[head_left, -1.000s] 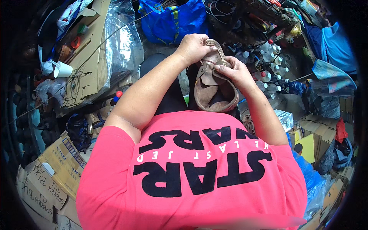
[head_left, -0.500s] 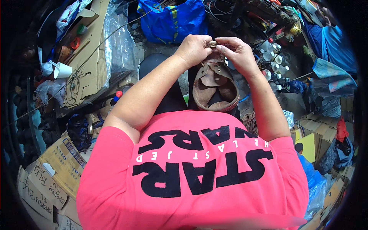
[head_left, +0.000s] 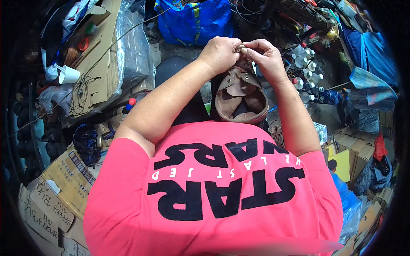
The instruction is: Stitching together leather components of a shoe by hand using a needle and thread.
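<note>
A brown leather shoe [head_left: 241, 91] lies on my lap, its heel end toward me and its opening facing up. Eyelets show on its front flaps. Over the far end of the shoe, my left hand [head_left: 221, 54] is closed, fingers curled in a pinch. Opposite it, my right hand [head_left: 266, 59] pinches with thumb and forefinger, the fingertips of both hands almost meeting. Between them a small tan piece [head_left: 241, 48] shows, too covered to name. The toe of the shoe is mostly hidden by my hands.
Beyond my hands lies a blue bag [head_left: 194, 23]. Small bottles [head_left: 308, 70] cluster on the right, near blue cloth [head_left: 378, 53]. Flattened cardboard [head_left: 100, 55] and a white cup [head_left: 68, 74] are on the left. Cardboard boxes [head_left: 68, 183] stand at the lower left.
My left hand has shifted slightly to the right and turned, covering more of the tan piece. My right hand has moved a little lower. The shoe has barely shifted.
</note>
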Demonstrator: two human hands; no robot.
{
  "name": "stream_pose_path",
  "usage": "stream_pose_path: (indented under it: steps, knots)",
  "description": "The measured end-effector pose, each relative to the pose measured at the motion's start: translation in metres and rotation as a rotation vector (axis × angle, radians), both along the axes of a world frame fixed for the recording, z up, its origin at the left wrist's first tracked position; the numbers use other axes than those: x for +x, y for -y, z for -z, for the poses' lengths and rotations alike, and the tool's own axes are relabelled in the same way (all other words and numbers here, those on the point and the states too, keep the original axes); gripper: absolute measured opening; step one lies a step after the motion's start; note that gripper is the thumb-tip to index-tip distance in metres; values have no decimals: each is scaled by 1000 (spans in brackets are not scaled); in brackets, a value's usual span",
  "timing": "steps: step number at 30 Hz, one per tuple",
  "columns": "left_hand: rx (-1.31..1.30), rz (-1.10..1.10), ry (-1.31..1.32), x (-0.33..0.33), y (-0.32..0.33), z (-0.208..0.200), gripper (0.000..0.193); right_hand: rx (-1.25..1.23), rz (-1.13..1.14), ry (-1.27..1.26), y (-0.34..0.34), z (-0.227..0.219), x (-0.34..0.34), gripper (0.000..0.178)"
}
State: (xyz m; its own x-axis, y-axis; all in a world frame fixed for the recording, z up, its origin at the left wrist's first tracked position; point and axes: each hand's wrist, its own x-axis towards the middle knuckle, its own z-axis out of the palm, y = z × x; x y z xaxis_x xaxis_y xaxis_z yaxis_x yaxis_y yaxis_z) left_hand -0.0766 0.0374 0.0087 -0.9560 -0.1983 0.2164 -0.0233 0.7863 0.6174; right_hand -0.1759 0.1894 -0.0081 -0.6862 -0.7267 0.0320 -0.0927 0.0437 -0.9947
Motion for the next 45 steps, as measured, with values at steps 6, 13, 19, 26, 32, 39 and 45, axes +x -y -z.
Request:
stream_pose_path:
  steps: [6, 13, 19, 26, 32, 39, 45]
  knots:
    - [-69, 31, -2, 1, -1, 3, 19, 30, -107, 194, -4, -1, -5, 18]
    - [171, 14, 137, 0, 4, 5, 25, 14, -108, 163, -2, -3, -3, 21]
    - [25, 9, 128, -4, 3, 6, 24, 23, -118, 138, 1, 5, -10, 21]
    - [660, -9, 223, 3, 18, 23, 21, 349, -148, 180, -27, -5, -2, 42]
    - [782, 16, 123, 6, 16, 38, 20, 350, -159, 175, -34, 0, 11, 43]
    - [261, -177, 18, 3, -8, 13, 27, 346, -52, -103, -30, 11, 23, 41]
    - [1308, -94, 199, 18, 8, -10, 51, 152, -130, 483, -53, 1, 15, 36]
